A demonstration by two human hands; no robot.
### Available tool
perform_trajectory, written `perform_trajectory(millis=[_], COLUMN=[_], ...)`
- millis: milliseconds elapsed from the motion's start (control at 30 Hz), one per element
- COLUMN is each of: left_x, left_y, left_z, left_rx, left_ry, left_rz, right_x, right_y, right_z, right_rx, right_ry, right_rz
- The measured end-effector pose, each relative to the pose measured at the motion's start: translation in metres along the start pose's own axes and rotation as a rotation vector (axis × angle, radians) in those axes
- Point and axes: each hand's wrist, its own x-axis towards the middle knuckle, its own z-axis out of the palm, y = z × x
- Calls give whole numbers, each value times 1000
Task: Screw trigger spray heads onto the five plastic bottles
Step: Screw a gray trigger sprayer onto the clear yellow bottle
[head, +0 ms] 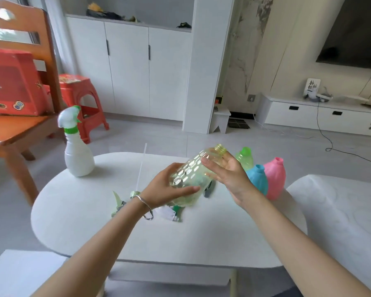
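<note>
A clear yellowish bottle (193, 170) with an open threaded neck is tilted above the white table (201, 232). My left hand (165, 189) holds its lower body. My right hand (225, 172) touches its shoulder near the neck with straight fingers. A white bottle (78, 155) with a green and white trigger head stands at the table's far left. Green (245, 157), blue (258, 179) and pink (275, 179) bottles stand open-necked behind my right hand. Loose trigger heads (171, 213) lie under my left wrist; one has a long dip tube (141, 166).
A wooden chair (19, 125) with a red box (11, 82) stands at the left, an orange stool (81, 97) behind it. White cabinets line the far wall. A second white surface (341, 211) lies at the right.
</note>
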Motion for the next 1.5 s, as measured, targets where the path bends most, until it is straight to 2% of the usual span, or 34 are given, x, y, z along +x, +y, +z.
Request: perform_trajectory(millis=[200, 400, 500, 733, 833, 1033, 1300, 1500], left_x=[-35, -65, -74, -71, -69, -67, -69, -68], left_y=[-49, -86, -102, -119, -121, -116, -103, -101], left_z=[-81, -139, -150, -157, -157, -158, -150, -134], left_rx=[26, 5, -22, -50, -60, -95, -191, -146], left_ry=[143, 337, 387, 442, 451, 483, 505, 441], left_rz=[-109, -189, -218, -256, -267, -261, -236, -298], right_x=[25, 40, 46, 46, 51, 55, 61, 68], right_y=[29, 59, 78, 127, 134, 132, 79, 41], right_z=[70, 108, 122, 135, 138, 140, 120, 77], right_rx=[-13, -199, -290, -668, -862, -970, -425, 286], right_ry=[-161, -266, -336, -527, -586, -575, -290, -10], right_rz=[22, 9, 8, -56, -154, -299, -206, -29])
